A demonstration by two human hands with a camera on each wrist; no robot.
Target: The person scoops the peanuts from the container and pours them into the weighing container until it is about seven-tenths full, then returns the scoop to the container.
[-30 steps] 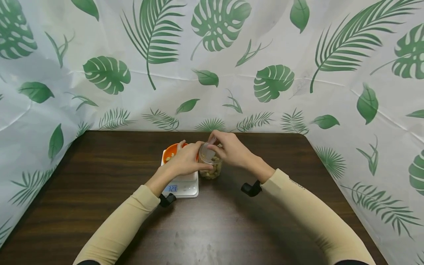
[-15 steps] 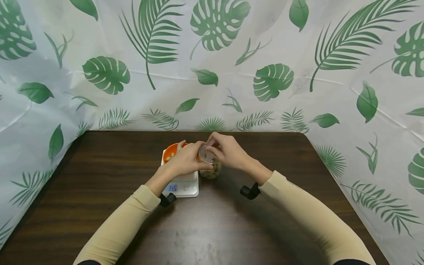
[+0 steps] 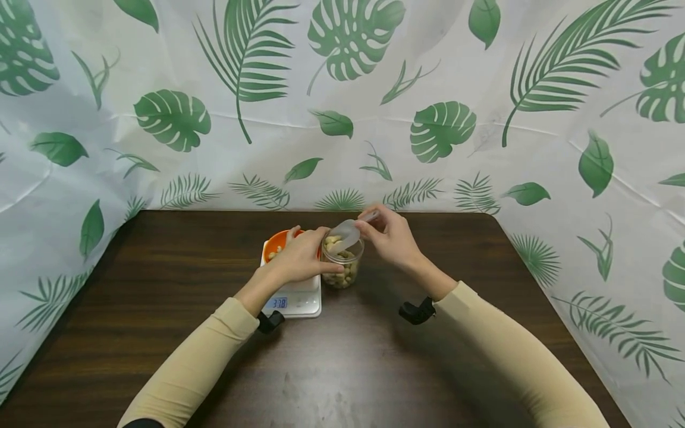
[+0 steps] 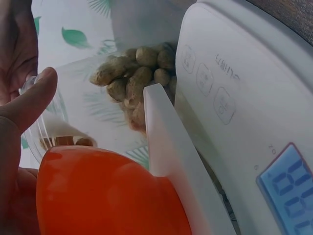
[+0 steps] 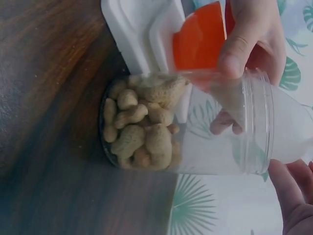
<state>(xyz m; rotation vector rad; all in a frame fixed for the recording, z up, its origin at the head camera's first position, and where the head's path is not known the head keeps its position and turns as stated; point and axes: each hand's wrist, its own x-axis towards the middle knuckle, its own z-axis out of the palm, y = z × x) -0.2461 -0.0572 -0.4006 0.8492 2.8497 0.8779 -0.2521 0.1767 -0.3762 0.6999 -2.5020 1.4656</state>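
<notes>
A clear plastic jar (image 5: pixel 258 142) stands on the table, part filled with unshelled peanuts (image 5: pixel 142 125). My left hand (image 3: pixel 299 260) grips it near the mouth, thumb along the near side. A translucent white scoop (image 3: pixel 346 233) is pinched by its handle in my right hand (image 3: pixel 393 238). Its bowl slants into the jar's mouth, with peanuts showing beside it in the head view. Left of the jar an orange bowl (image 4: pixel 98 191) holds several peanuts. It sits on a white kitchen scale (image 3: pixel 302 307) with a lit display, and my left hand covers much of it.
The dark wooden table (image 3: pixel 342 368) stretches out in front and to both sides. Behind it hangs a white sheet (image 3: pixel 342 160) printed with green leaves. The scale's edge is close against the jar's left side.
My right hand has drawn up and to the right, lifting the scoop so its bowl shows at the jar's mouth. The scale's digits have risen. My left hand keeps its place.
</notes>
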